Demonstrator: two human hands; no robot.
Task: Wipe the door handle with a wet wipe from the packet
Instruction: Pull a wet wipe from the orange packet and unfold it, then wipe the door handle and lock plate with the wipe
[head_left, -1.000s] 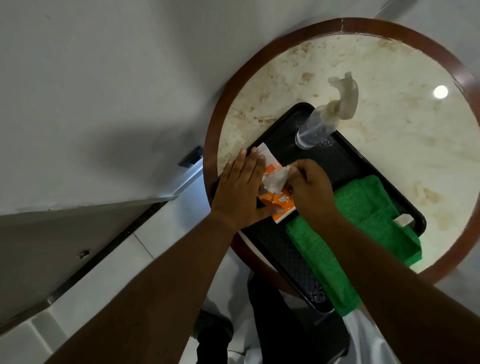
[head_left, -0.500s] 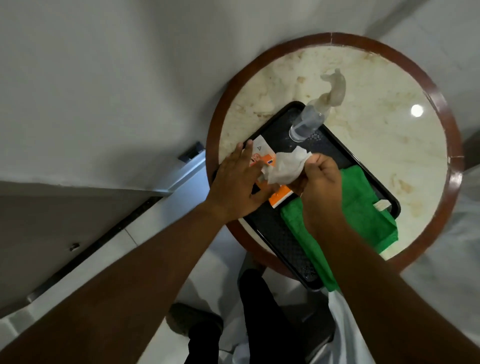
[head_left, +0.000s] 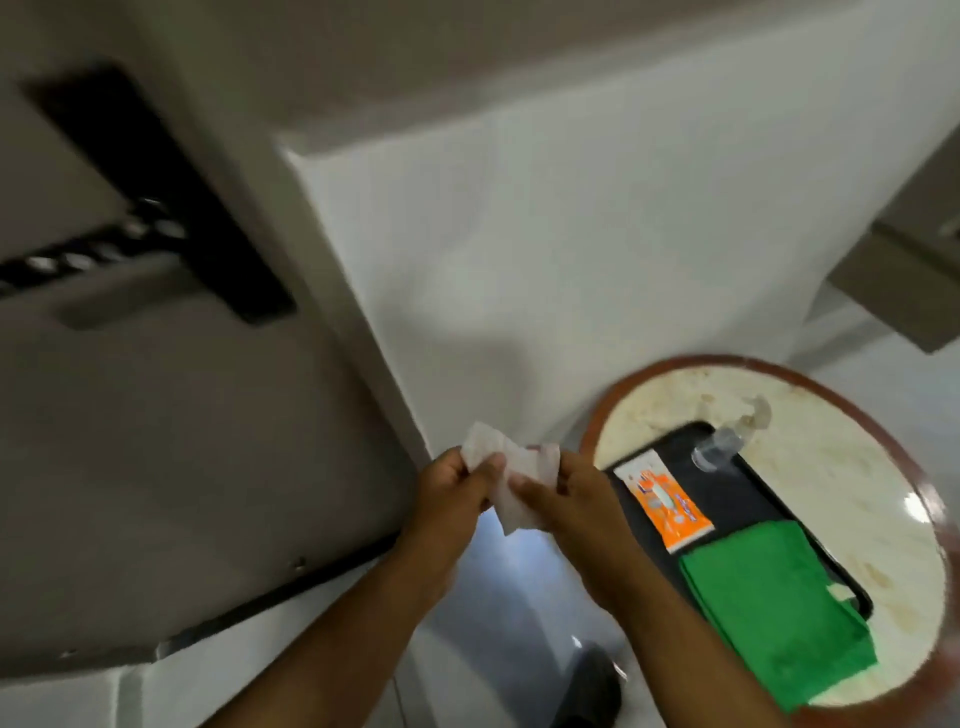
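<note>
Wipe: we pinch the crumpled white wet wipe between left hand and right hand, fingers clamped on it.
Handle: the dark metal lever door handle lies up-left, long axis roughly level; our left hand is nearer.
Packet: the orange wipe packet rests on the black tray.

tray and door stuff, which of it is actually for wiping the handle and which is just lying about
For the job:
- wet wipe, held between left hand and right hand
- orange wipe packet on the black tray
- door handle, upper left, untouched

Just lying about:
- green cloth, partly on the tray
- clear pump bottle
- round table
</note>
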